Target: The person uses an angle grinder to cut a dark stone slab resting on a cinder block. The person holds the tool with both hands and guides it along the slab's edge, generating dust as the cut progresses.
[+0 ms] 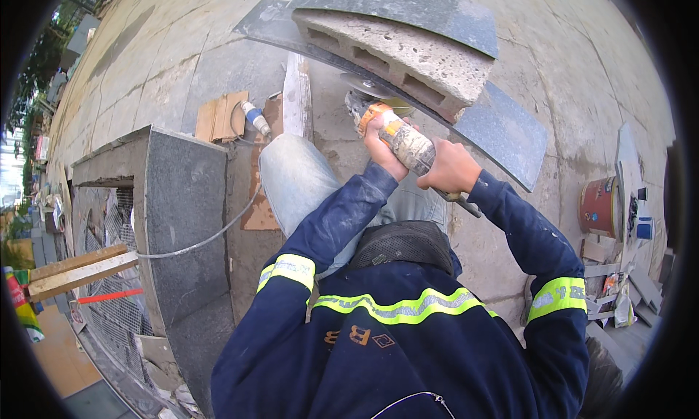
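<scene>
With both hands I hold a dusty orange-and-white angle grinder [409, 148]. My left hand [383, 148] is wrapped round the body near the grinder's head, and my right hand [453, 168] grips the rear end. The cutting disc [370, 86] lies at the near edge of a dark grey stone slab [502, 131]; whether it is touching or spinning I cannot tell. On that slab rests a pitted hollow concrete block [408, 58]. Another grey slab [408, 4] lies across the top of the block.
To my left stands a dark stone-faced box structure [186, 222], with a grey cable [218, 233] running over it to a blue-and-white plug connector [256, 119]. Cardboard [218, 117] and a whitish plank [297, 95] lie nearby. A red bucket [600, 206] and stone offcuts [644, 291] sit at right.
</scene>
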The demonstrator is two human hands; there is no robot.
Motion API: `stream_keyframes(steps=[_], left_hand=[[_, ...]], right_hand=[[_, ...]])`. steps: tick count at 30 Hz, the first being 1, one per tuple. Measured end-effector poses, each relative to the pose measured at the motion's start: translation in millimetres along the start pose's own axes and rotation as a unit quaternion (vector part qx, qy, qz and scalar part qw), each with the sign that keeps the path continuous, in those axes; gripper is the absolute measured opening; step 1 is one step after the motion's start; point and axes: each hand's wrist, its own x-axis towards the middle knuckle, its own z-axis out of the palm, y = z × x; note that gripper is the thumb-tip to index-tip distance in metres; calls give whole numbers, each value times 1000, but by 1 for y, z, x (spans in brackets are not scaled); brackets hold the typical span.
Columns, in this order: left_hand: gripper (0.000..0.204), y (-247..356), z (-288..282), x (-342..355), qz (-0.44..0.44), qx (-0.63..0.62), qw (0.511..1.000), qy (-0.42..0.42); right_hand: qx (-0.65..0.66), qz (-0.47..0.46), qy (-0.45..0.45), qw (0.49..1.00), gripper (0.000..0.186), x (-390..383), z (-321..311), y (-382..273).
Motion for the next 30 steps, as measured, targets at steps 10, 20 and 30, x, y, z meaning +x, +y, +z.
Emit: stream_keyframes(steps=[10,20,30], left_hand=[[46,-7,0,-4,17,25,999,-12],[49,6,3,7,17,7,1000,-4],[55,29,-7,34,41,24,999,4]], right_hand=[[3,3,20,1000,64,-5,4,5],[1,4,-4,1000,63,13,-2,-3],[-14,-6,-13,1000,59,42,-3,-16]])
